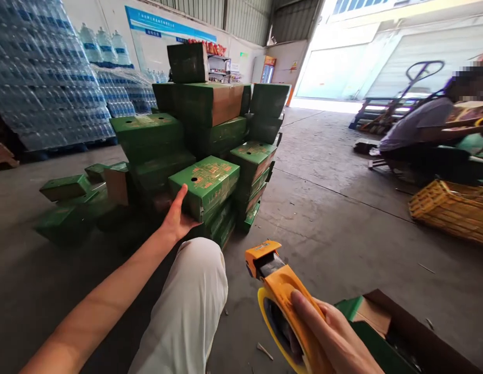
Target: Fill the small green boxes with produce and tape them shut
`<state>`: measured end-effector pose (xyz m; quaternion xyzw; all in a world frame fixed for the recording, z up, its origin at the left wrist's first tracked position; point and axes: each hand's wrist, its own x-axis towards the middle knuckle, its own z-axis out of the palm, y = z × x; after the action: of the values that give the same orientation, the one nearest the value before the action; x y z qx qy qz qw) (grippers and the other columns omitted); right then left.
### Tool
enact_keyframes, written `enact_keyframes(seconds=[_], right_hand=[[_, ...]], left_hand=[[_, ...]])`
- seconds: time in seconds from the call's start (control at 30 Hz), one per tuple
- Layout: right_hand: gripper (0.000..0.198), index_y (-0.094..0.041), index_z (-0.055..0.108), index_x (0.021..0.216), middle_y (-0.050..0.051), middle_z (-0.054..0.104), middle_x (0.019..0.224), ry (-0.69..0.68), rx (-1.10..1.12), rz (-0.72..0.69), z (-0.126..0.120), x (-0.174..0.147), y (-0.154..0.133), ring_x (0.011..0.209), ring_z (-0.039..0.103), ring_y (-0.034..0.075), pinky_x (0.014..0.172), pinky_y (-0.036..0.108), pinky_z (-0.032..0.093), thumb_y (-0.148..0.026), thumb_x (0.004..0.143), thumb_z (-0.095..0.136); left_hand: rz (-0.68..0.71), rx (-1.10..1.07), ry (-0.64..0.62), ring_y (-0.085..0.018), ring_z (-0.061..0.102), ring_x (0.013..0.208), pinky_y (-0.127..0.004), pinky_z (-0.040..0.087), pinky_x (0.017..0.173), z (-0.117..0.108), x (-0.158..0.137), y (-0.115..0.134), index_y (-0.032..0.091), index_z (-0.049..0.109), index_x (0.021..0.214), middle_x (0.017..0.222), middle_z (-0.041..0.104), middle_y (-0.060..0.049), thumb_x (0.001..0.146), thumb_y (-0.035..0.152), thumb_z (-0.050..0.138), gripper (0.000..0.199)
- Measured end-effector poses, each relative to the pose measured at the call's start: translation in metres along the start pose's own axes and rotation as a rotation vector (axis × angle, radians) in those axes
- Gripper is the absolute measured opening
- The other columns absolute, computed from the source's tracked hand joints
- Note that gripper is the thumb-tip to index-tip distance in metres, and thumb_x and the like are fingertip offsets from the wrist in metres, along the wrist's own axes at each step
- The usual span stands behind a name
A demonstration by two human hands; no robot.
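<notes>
My left hand (178, 221) grips the near left corner of a green cardboard box (210, 179). Its thumb lies against the box's end, and the other fingers are mostly hidden beneath. This box has a round hole and printed lettering on top, and it sits on several similar green boxes. In my right hand (331, 327) is an orange tape dispenser (286, 283) with a roll of yellow-edged tape; the fingers wrap round its body. An opened green box (366, 332) stands on the floor beyond the right hand, its inside partly in view.
Stacked green boxes (190, 101) rise ahead, and more lie at left (66, 187). Wrapped bottled water (47, 78) towers behind. A seated person (416, 124) works at right near a yellow crate (452, 210). A pallet jack handle (424, 67) stands farther back.
</notes>
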<state>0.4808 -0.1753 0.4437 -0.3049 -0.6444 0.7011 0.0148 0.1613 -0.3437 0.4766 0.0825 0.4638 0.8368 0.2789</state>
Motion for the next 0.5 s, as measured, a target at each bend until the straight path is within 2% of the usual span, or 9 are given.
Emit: enact_keyframes(seconds=[0.07,0.13,0.23,0.33,0.43,0.5], right_hand=[[0.073,-0.018,0.064,0.073,0.002,0.054,0.06,-0.001,-0.003,-0.004,0.002,-0.006,-0.003,0.052,0.05,0.015,0.047,0.025,0.043,-0.091,0.067,0.068],[0.072,-0.018,0.065,0.072,0.002,0.056,0.06,0.018,-0.001,-0.023,0.005,-0.012,-0.007,0.053,0.052,0.016,0.048,0.026,0.043,-0.09,0.068,0.068],[0.072,-0.018,0.066,0.074,0.004,0.06,0.064,0.066,0.026,-0.029,0.008,-0.018,-0.011,0.056,0.056,0.018,0.051,0.026,0.047,-0.09,0.066,0.07],[0.071,-0.018,0.065,0.073,0.002,0.058,0.061,0.079,0.042,-0.02,0.009,-0.021,-0.015,0.054,0.054,0.017,0.05,0.026,0.047,-0.089,0.064,0.072],[0.068,-0.017,0.064,0.073,0.002,0.058,0.058,0.072,0.078,-0.036,0.007,-0.025,-0.022,0.052,0.053,0.015,0.05,0.025,0.045,-0.084,0.071,0.072],[0.067,-0.016,0.064,0.073,0.003,0.061,0.059,0.079,0.107,-0.05,0.006,-0.027,-0.026,0.052,0.055,0.015,0.05,0.025,0.046,-0.082,0.073,0.074]], left_hand=[[0.022,-0.036,0.009,-0.03,0.07,0.115,-0.052,0.058,0.095,0.005,0.018,0.007,0.028,0.064,0.136,0.129,0.072,-0.008,0.088,0.063,0.067,0.06],[0.022,-0.03,0.084,-0.033,0.068,0.119,-0.06,0.055,0.099,0.006,0.035,0.011,0.028,0.062,0.138,0.131,0.072,-0.009,0.09,0.062,0.06,0.059],[-0.002,0.034,0.14,-0.038,0.057,0.137,-0.072,0.041,0.109,0.003,0.05,0.012,0.031,0.055,0.147,0.146,0.064,-0.01,0.091,0.067,0.055,0.067],[-0.021,0.07,0.112,-0.037,0.046,0.148,-0.074,0.028,0.117,-0.001,0.052,0.012,0.033,0.051,0.152,0.155,0.057,-0.01,0.092,0.072,0.052,0.071],[-0.02,0.063,0.103,-0.035,0.049,0.146,-0.069,0.032,0.119,-0.013,0.044,0.007,0.035,0.053,0.149,0.153,0.059,-0.007,0.095,0.067,0.052,0.063],[-0.01,0.071,0.197,-0.031,0.056,0.14,-0.061,0.041,0.116,-0.029,0.035,-0.006,0.037,0.055,0.146,0.149,0.063,-0.004,0.097,0.057,0.055,0.052]])
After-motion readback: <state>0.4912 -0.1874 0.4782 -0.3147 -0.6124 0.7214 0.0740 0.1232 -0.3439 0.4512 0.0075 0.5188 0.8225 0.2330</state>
